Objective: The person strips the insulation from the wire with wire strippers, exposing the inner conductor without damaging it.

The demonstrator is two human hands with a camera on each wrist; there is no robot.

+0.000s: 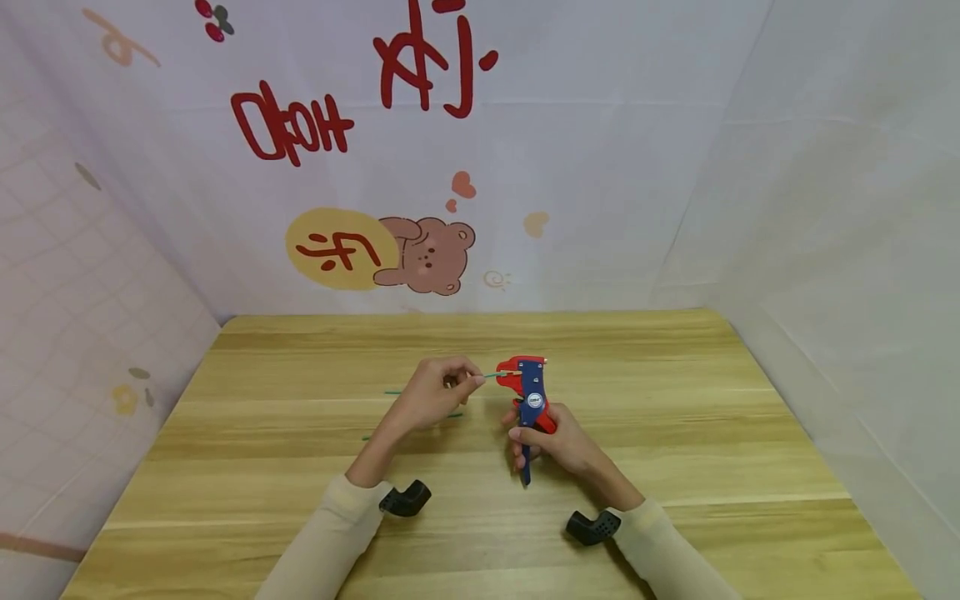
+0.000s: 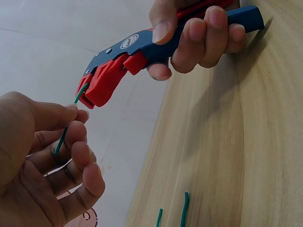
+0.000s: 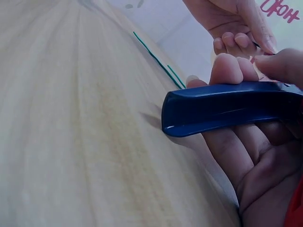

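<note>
My right hand (image 1: 558,437) grips a wire stripper (image 1: 532,392) with a blue body and red jaws, held up above the table. In the left wrist view the stripper (image 2: 142,49) points its red nose toward the left hand. Between thumb and forefinger, my left hand (image 1: 438,392) pinches a short green wire (image 2: 60,141). The wire's far end lies in the mouth of the red jaws; how deep it sits is hard to tell. From the right wrist, the blue handle (image 3: 227,106) lies across the right fingers, with the stripper's head out of sight.
Pieces of green wire (image 3: 154,56) lie on the wooden table (image 1: 675,433), left of the stripper and partly behind the left hand. A printed white cloth (image 1: 600,167) hangs behind the table and along its sides. Black wrist devices (image 1: 405,500) sit at both cuffs.
</note>
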